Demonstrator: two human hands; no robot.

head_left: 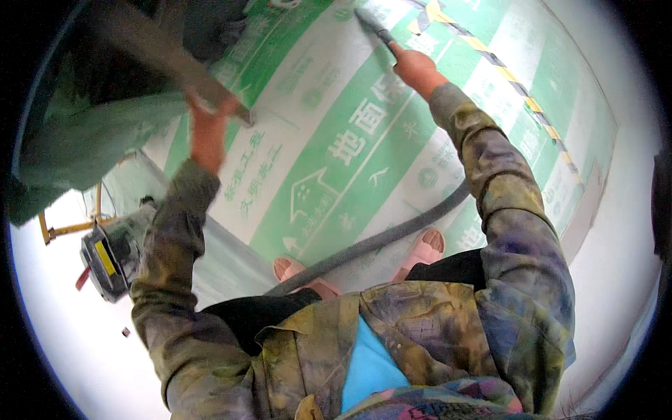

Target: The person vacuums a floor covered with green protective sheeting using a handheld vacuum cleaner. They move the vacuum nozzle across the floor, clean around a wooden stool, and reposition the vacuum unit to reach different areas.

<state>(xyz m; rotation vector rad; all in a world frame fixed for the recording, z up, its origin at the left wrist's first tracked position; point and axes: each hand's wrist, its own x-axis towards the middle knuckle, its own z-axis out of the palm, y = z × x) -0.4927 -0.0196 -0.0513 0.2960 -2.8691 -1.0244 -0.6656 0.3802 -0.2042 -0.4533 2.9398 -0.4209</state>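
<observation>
right hand (414,66) clamped on the rigid vacuum wand (374,28) out over the floor sheet (350,154), light and stiff by the look, its hose (392,234) trailing limp, left hand (210,122) closed around a blurred bar (164,56).

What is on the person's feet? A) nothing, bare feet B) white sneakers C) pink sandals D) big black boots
C: both feet wear pink sandals, standing on the green and white floor covering, with the grey hose running across between them and the person's body.
</observation>
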